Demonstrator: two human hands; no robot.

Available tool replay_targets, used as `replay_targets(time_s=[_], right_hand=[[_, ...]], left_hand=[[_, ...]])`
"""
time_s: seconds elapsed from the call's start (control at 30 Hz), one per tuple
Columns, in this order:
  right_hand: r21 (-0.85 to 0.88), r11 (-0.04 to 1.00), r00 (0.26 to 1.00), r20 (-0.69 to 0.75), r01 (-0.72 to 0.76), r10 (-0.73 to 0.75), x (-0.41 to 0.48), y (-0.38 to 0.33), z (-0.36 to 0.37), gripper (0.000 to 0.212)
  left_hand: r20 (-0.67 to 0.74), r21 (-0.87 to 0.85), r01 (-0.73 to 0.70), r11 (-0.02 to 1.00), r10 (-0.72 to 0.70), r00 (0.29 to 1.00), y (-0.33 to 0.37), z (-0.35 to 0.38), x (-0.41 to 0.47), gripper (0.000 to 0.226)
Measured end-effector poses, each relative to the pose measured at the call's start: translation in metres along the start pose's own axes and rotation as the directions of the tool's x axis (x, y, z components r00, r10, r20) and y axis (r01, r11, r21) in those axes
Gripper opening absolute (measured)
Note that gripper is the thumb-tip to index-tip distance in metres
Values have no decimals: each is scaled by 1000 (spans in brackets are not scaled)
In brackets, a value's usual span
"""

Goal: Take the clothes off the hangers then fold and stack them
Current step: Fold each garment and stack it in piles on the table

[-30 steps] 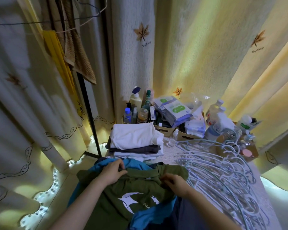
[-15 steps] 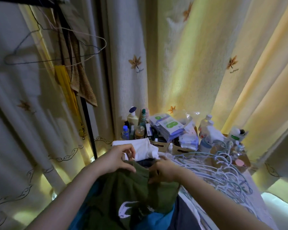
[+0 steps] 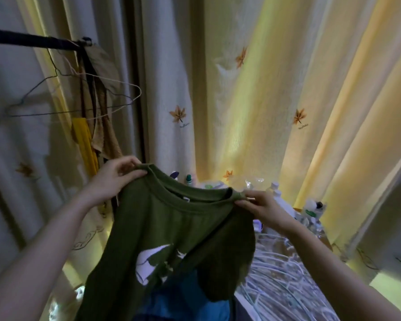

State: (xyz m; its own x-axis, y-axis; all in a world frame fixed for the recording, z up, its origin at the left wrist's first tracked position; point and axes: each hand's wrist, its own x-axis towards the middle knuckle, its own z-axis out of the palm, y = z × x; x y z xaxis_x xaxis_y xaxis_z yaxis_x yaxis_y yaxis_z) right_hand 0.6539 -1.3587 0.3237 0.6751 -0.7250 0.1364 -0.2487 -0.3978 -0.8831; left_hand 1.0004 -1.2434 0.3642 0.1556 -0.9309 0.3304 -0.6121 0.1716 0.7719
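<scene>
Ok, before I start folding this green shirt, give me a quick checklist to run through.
1. Left hand grip on the green shirt: ok, pinching the shoulder by the collar.
2. Right hand grip: ok, pinching the other shoulder.
3. Hanger out: ok, none shows in the neck opening.
4. Shirt hanging flat: not ok, a diagonal fold runs down below the right hand.
5. Folding spot: not ok, blue garment lies below, white hangers beside it.
6. Room for the stack: cannot tell, the shirt hides it.
</scene>
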Motion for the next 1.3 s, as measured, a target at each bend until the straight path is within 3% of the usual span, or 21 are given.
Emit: replay_targets(time_s=[0.17,0.27,0.37,0.5,0.6,0.7,0.77,0.87,0.97,1.1,1.2,1.3], right_hand=[[30,977,955,-218,213,-202,13,-83,-30,43],[-10,950,891,-346,311,-295,20,-132,-67,25],[-124,939,868,-358,321,-344,24,-166,-100,20],[-126,979,943,-273,159,-188,16,-171,-113,22],[-69,997,975,-223,-27,11,2,-147,-99,41],[104,993,922,-375,-57,92,-8,-119,-66,33],[251,968,840,-528,11,127,-9,-104,-33,23],[341,938,810,-567,64,151,-10,-103,19,19],[431,882,829,-551,191,90,-13,-111,56,11],[321,898,787,-616,302,-45,-25,-109,81,5],[324,905,812,-582,276,-39,-35,-101,90,10],[388,898,858,-513,206,24,-41,-93,95,13]], left_hand=[[-264,0,-182,983,176,949,66,-53,25,6],[-324,65,-224,972,233,917,105,-75,33,7],[-304,106,-176,979,201,931,135,-86,47,17],[-193,100,-11,995,30,981,130,-72,56,21],[-136,75,106,992,-96,986,104,-37,46,25],[-133,-188,222,957,-249,959,91,5,26,23],[-120,-469,224,854,-313,942,99,37,11,19],[-107,-630,149,762,-275,955,122,90,-5,12],[-173,-586,59,809,-195,965,139,128,-17,10],[-318,-534,-43,844,-153,936,134,142,-34,5],[-311,-502,-70,862,-104,945,129,147,-47,3],[-242,-554,-106,826,-37,969,124,148,-59,20]])
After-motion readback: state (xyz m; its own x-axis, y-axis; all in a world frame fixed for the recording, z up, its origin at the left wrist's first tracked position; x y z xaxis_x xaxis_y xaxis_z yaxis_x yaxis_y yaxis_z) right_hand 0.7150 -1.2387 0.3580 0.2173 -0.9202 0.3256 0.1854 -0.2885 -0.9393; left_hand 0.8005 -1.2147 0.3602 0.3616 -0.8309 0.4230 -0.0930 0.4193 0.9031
